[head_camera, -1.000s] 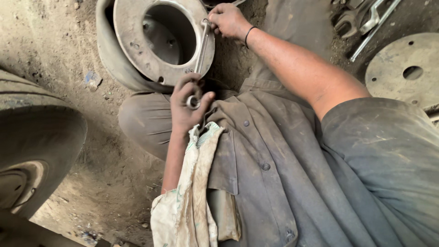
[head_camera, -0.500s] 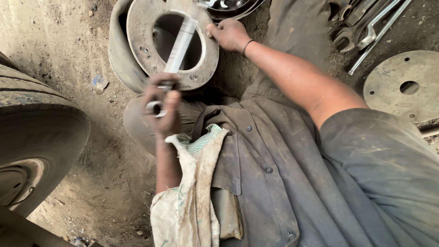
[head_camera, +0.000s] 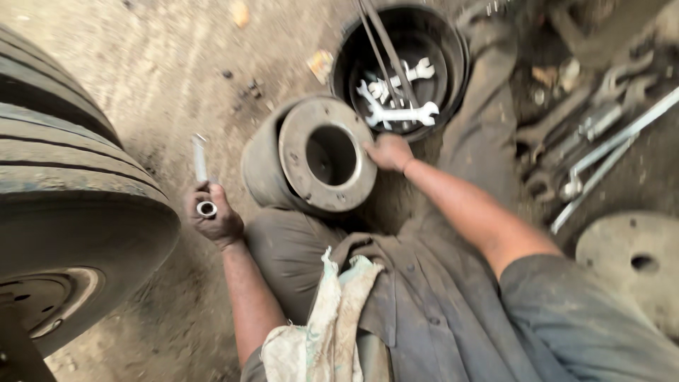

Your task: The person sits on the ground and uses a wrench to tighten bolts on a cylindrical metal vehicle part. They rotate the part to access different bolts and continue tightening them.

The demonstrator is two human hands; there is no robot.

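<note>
My left hand (head_camera: 218,221) grips a metal socket wrench (head_camera: 201,170), its shaft pointing up and away over the dirt floor, left of my knee. My right hand (head_camera: 389,151) rests on the right rim of a grey metal drum (head_camera: 297,168) that lies on its side against my leg, its round opening facing me. A dirty cloth (head_camera: 327,311) hangs from my lap.
A large truck tyre (head_camera: 67,205) fills the left edge. Behind the drum stands a black tub (head_camera: 453,64) holding spanners (head_camera: 396,106) and rods. More wrenches and bars (head_camera: 594,148) lie at right, above a round metal plate (head_camera: 636,269).
My left hand has swung the wrench away from the drum's opening, out to the left over the dirt. The right hand has stayed on the drum's rim. The view has shifted.
</note>
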